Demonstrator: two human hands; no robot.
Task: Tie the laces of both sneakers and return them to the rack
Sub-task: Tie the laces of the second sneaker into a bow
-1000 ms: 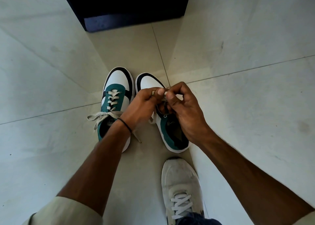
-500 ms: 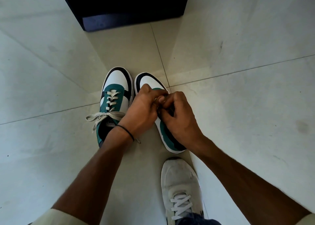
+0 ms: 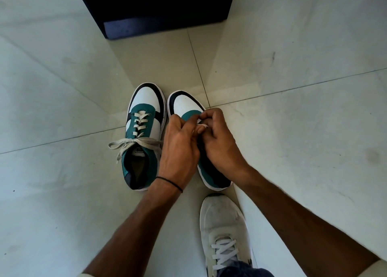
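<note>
Both hands [image 3: 199,138] pinch the right sneaker's [image 3: 188,107] lace [image 3: 202,125] (left sneaker [image 3: 144,117] bowed).

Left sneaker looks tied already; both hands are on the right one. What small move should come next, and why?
Probably pull the lace snug into a knot. The left hand and right hand pinch it over the right sneaker, whose bow isn't visible, while the left sneaker already shows a bow. Both sit on the floor.

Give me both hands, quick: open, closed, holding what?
Left hand: closed, pinching the lace over the right-side sneaker.
Right hand: closed on the same lace.
</note>
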